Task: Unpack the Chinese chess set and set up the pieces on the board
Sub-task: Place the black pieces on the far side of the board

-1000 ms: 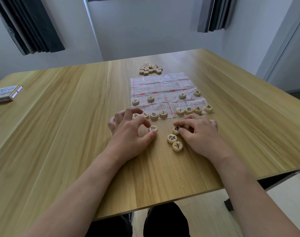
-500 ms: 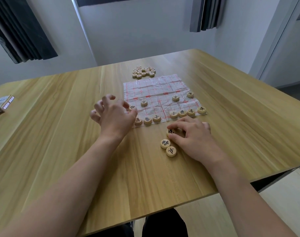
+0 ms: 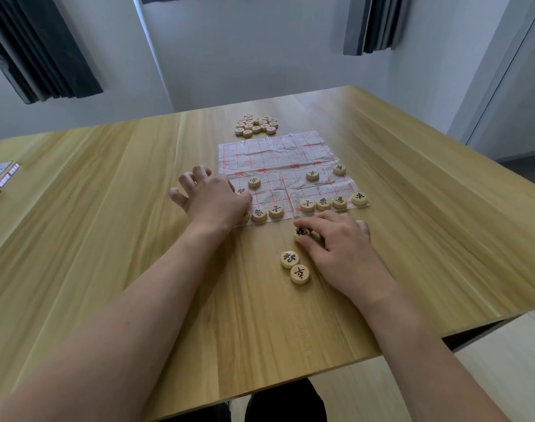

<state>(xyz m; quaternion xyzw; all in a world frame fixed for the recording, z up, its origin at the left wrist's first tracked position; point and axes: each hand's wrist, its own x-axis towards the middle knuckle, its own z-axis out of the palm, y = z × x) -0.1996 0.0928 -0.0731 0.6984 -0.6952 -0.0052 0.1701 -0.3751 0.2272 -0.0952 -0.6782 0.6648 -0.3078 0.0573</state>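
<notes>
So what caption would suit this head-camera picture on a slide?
Setting up Chinese chess: the left hand reaches over the board's near-left corner while the right hand pinches a loose piece on the table.

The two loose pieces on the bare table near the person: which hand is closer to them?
Right. The right hand lies just beside the two loose pieces; the left hand is farther, at the board's left edge.

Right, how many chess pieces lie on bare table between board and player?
3: first piece pinched by the right hand; second piece and third piece touching, left of it. The hand may hide more.
</notes>
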